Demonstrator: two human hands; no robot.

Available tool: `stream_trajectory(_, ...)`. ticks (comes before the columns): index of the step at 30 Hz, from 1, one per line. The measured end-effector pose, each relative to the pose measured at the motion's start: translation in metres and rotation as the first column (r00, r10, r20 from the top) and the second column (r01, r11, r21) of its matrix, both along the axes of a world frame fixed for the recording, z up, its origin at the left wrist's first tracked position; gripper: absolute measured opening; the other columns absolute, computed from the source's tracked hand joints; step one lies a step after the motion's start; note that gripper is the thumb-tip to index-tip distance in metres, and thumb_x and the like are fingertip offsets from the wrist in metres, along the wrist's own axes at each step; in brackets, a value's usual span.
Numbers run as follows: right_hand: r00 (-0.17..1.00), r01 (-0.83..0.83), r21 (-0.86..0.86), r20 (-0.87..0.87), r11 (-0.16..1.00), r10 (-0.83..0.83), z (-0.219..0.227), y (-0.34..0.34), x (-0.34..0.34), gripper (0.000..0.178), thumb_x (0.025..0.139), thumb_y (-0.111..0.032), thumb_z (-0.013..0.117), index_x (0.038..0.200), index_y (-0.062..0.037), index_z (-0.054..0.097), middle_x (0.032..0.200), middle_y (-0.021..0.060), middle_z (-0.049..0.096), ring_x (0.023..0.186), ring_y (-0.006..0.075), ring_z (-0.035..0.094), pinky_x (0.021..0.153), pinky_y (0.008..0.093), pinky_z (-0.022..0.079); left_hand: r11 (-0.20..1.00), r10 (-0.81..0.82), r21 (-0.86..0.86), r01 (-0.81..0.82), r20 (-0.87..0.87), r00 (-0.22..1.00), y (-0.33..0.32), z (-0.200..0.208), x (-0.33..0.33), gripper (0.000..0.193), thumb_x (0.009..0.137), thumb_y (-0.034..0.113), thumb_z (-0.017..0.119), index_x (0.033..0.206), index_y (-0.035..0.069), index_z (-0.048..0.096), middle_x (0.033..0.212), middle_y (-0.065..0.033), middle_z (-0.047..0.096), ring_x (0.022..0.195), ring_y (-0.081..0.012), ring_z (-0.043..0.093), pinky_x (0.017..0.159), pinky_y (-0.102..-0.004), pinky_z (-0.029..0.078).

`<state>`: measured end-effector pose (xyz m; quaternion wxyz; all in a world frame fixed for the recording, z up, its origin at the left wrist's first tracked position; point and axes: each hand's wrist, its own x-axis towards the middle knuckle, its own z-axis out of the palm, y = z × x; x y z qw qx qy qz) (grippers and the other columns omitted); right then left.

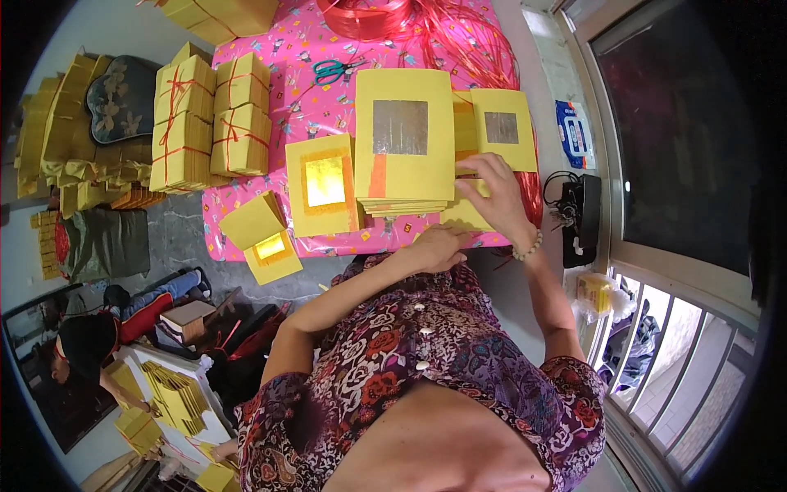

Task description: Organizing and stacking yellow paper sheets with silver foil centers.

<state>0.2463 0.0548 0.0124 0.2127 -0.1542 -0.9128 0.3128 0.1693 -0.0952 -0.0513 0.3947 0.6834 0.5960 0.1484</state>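
On the pink patterned table stands a tall stack of yellow joss paper (405, 176), its top sheet bearing a silver square and an orange strip. To its right lies a small yellow sheet (469, 211) near the front edge. My left hand (441, 248) is closed at the near edge of that sheet, its fingertips partly hidden. Above the sheet's right side, my right hand (496, 198) is bent, thumb and fingers apart. Just beyond it sits another yellow pile (502, 148) with a silver square. Left of the tall stack lie gold-square sheets (297, 201) and an unfolded piece (254, 215).
Tied yellow bundles (184, 123) stand on the table's left. Teal-handled scissors (329, 72) and red plastic strands (471, 49) lie at the back. A wipes pack (575, 135) and black device (578, 209) are by the window. A person (90, 340) works at lower left.
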Motion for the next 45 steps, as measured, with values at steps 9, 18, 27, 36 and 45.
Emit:
stream_trajectory(9, 0.94, -0.342, 0.304, 0.124, 0.889, 0.319, 0.015, -0.015, -0.043, 0.036, 0.074, -0.03, 0.072, 0.1, -0.0076, 0.061, 0.098, 0.008, 0.057, 0.096, 0.0268, 0.055, 0.081, 0.0391, 0.043, 0.941, 0.306, 0.031, -0.337, 0.344, 0.888, -0.056, 0.064, -0.066, 0.025, 0.09, 0.02, 0.059, 0.11, 0.005, 0.065, 0.096, -0.0174, 0.068, 0.085, -0.0342, 0.065, 0.076, -0.041, 0.051)
stream_trajectory(18, 0.885, -0.458, 0.252, 0.22, 0.853, 0.41, 0.016, -0.007, -0.048, 0.023, 0.077, -0.024, 0.071, 0.089, -0.0067, 0.064, 0.084, 0.0057, 0.061, 0.079, 0.024, 0.061, 0.069, 0.0355, 0.049, 0.555, 0.698, 0.414, -0.721, 0.239, 0.675, -0.08, 0.072, -0.12, 0.029, 0.08, 0.006, 0.069, 0.109, 0.006, 0.067, 0.1, -0.0098, 0.065, 0.093, -0.0255, 0.061, 0.082, -0.0347, 0.049)
stream_trajectory(27, 0.862, -0.49, 0.075, 0.188, 0.868, 0.471, 0.023, 0.005, -0.058, 0.013, 0.08, -0.017, 0.07, 0.079, -0.0039, 0.068, 0.081, 0.0065, 0.065, 0.078, 0.0249, 0.062, 0.068, 0.0355, 0.05, 0.597, 0.656, 0.318, -0.736, 0.334, 0.677, -0.075, 0.051, -0.134, 0.02, 0.08, 0.011, 0.071, 0.099, 0.006, 0.072, 0.101, -0.0088, 0.067, 0.097, -0.0243, 0.06, 0.085, -0.0356, 0.048)
stream_trajectory(36, 0.858, -0.479, -0.1, 0.157, 0.872, 0.49, 0.023, 0.01, -0.06, 0.012, 0.082, -0.014, 0.068, 0.081, -0.0021, 0.068, 0.08, 0.0077, 0.064, 0.078, 0.0245, 0.062, 0.068, 0.0347, 0.049, 0.553, 0.693, 0.245, -0.797, 0.396, 0.602, -0.068, 0.048, -0.135, 0.01, 0.085, 0.01, 0.068, 0.091, 0.004, 0.073, 0.088, -0.0071, 0.07, 0.088, -0.0172, 0.061, 0.079, -0.0313, 0.048)
stream_trajectory(45, 0.862, -0.459, -0.159, 0.155, 0.874, 0.482, 0.018, 0.013, -0.059, 0.011, 0.083, -0.013, 0.068, 0.083, -0.0015, 0.068, 0.082, 0.0085, 0.065, 0.077, 0.024, 0.063, 0.067, 0.034, 0.05, 0.53, 0.709, 0.216, -0.82, 0.417, 0.568, -0.066, 0.045, -0.138, 0.009, 0.082, 0.012, 0.071, 0.087, 0.005, 0.074, 0.08, -0.0058, 0.069, 0.081, -0.0175, 0.061, 0.077, -0.0318, 0.047)
